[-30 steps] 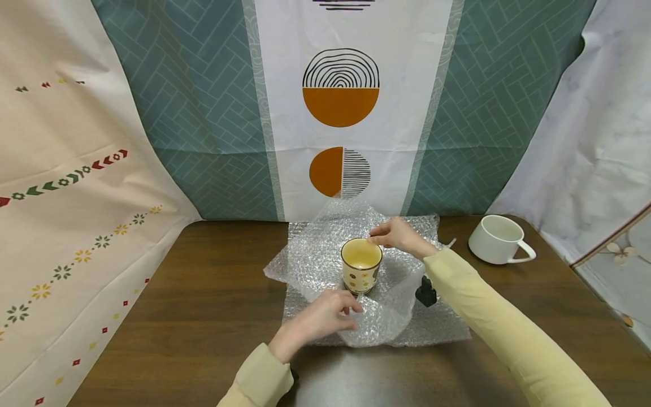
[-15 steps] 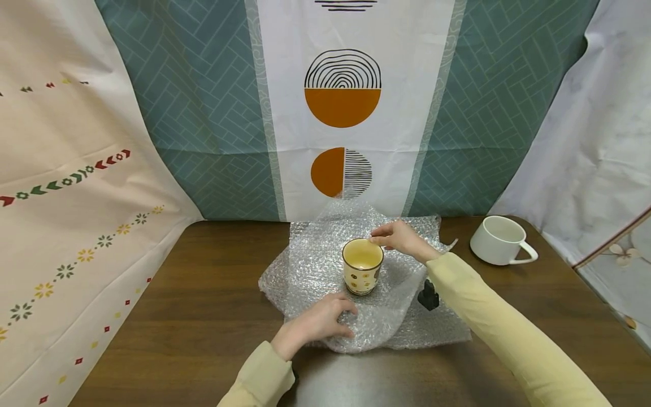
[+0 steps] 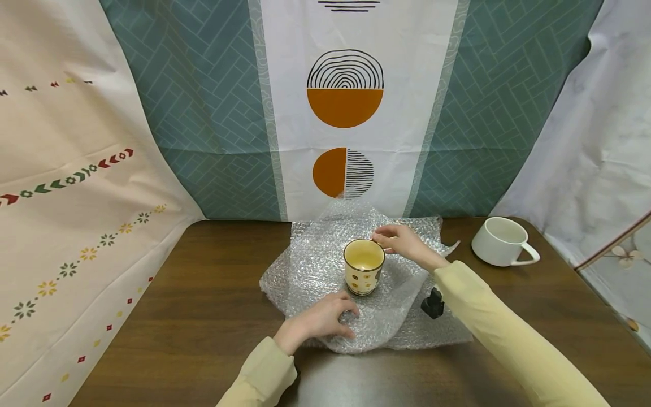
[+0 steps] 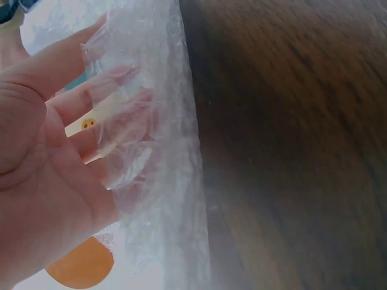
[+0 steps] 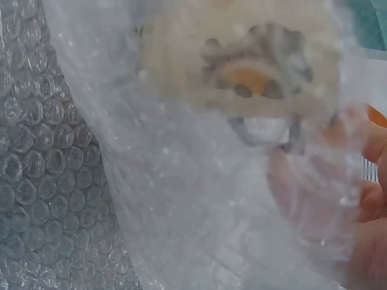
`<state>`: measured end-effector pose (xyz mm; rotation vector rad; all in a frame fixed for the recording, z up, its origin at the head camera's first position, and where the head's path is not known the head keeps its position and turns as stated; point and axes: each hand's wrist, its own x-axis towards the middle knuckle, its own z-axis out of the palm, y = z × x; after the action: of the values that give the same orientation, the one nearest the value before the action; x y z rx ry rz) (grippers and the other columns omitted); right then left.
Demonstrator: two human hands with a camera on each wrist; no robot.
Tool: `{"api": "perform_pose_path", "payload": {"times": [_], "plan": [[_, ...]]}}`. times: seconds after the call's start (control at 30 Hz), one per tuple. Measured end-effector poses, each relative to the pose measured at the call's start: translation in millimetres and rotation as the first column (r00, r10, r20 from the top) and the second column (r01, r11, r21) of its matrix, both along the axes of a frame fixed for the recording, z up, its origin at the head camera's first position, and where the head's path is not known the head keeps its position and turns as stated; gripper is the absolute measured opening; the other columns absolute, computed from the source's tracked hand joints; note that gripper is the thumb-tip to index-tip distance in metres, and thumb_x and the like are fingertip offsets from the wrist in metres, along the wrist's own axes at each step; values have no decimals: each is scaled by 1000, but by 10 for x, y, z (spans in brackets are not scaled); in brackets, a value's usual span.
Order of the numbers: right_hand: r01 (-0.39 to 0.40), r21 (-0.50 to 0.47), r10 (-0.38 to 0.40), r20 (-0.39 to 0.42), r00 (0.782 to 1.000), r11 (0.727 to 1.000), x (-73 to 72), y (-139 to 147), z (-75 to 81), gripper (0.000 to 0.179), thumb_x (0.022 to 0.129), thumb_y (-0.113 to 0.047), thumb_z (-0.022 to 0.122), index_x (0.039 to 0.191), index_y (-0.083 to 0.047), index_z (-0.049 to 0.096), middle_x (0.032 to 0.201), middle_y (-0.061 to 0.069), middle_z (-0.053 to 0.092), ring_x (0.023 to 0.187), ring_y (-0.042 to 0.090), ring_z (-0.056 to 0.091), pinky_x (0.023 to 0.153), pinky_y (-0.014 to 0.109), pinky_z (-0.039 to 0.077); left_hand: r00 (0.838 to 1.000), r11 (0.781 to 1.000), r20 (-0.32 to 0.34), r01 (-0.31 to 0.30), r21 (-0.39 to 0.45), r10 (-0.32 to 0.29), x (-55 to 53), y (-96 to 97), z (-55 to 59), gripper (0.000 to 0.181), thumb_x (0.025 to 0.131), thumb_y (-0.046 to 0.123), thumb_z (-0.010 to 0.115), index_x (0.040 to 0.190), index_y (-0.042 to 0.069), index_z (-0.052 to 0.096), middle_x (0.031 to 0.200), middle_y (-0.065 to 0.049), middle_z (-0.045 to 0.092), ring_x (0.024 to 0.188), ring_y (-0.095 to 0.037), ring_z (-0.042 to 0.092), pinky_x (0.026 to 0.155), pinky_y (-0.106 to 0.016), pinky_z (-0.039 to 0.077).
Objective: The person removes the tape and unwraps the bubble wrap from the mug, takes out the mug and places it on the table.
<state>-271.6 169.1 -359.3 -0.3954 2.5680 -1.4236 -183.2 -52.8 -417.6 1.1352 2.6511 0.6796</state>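
Observation:
A cream mug (image 3: 361, 278) with a brown rim and printed spots stands upright on clear bubble wrap (image 3: 315, 265), mid-table. My right hand (image 3: 405, 244) pinches the mug at its back right side, fingertips by the rim. In the right wrist view bubble wrap (image 5: 175, 199) veils part of that hand, and the thumb meets a ring-shaped, handle-like part. In front of the mug, my left hand (image 3: 322, 317) is spread with thumb and fingers apart, over the wrap's front left part. The left wrist view shows its fingers (image 4: 78, 103) loosely bent behind the wrap's edge.
A white mug (image 3: 498, 243) stands at the back right of the brown table (image 3: 229, 294). Patterned curtains (image 3: 218, 113) hang behind and at both sides. A black wrist device (image 3: 432, 304) sits under the right cuff.
My left hand has drawn back slightly from the mug. The wrap's front corner has dropped lower, and its left corner has spread flatter. The mug stays in place, my right hand beside it.

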Motion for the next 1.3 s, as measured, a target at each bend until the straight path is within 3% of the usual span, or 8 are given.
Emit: {"api": "perform_pose_path", "payload": {"times": [0.27, 0.5, 0.77, 1.3], "plan": [[11, -81, -13, -23, 1000, 997, 106, 28, 71, 49, 93, -28, 53, 125, 8, 44, 116, 21, 51, 104, 32, 51, 83, 37, 45, 999, 1000, 34, -23, 4, 23, -3, 2, -7, 38, 69, 25, 78, 101, 11, 65, 102, 6, 50, 93, -9, 48, 83, -22, 39], [10, -140, -21, -78, 997, 990, 230, 7, 39, 50, 90, -28, 57, 123, 8, 45, 117, 21, 51, 103, 32, 51, 82, 39, 45, 999, 1000, 32, -28, 14, 28, -7, -8, -24, 39, 67, 27, 78, 101, 12, 65, 102, 6, 50, 93, -9, 48, 82, -23, 39], [40, -86, -49, -102, 994, 995, 339, -12, -24, 66, 79, -35, 70, 128, -1, 42, 119, 18, 50, 106, 32, 48, 82, 42, 43, 999, 999, 28, -36, 15, 35, -21, -17, -54, 39, 67, 28, 79, 101, 13, 65, 102, 6, 51, 92, -9, 48, 81, -23, 39], [-35, -106, 21, -127, 992, 994, 393, -87, -262, 87, 68, -21, 80, 134, 2, 29, 117, 21, 43, 104, 34, 44, 83, 44, 41, 999, 999, 27, -36, 7, 36, -27, -4, -50, 39, 67, 29, 79, 100, 13, 65, 101, 6, 50, 91, -11, 48, 80, -22, 39]]}}
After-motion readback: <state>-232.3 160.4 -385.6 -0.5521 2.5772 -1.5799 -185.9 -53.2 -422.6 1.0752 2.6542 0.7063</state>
